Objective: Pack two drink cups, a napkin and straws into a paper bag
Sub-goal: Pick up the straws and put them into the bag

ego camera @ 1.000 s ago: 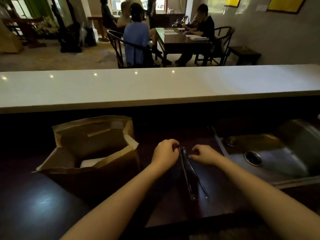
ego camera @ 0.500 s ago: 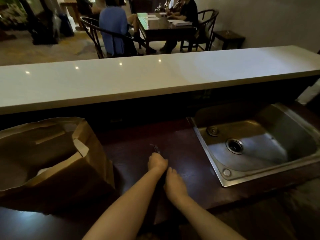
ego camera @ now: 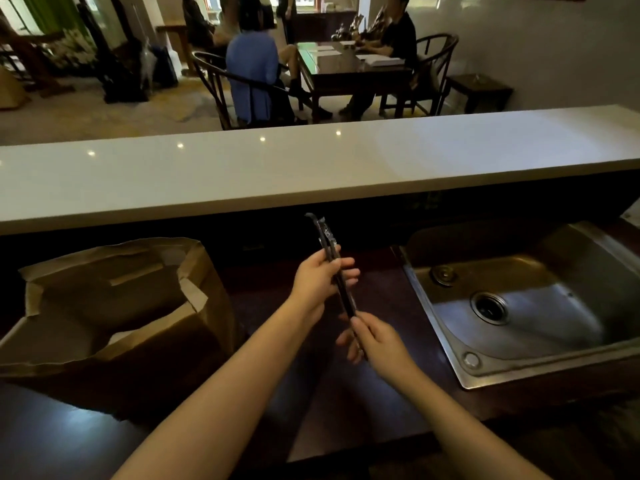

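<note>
Dark wrapped straws (ego camera: 327,242) are held up above the dark counter, tilted with their top end toward the far ledge. My left hand (ego camera: 317,280) grips them around the middle. My right hand (ego camera: 375,341) pinches their lower end. The open brown paper bag (ego camera: 204,271) stands to the left of both hands, its mouth facing up. Something white (ego camera: 119,337) shows inside the bag; the cups cannot be made out.
A steel sink (ego camera: 519,306) is set into the counter on the right. A long white ledge (ego camera: 311,168) runs across behind the work area. Beyond it, people sit at a dark table (ego camera: 346,69) with chairs.
The straws lay on the counter under both hands; now they are lifted off it, held between my two hands. The view has swung back to the left.
</note>
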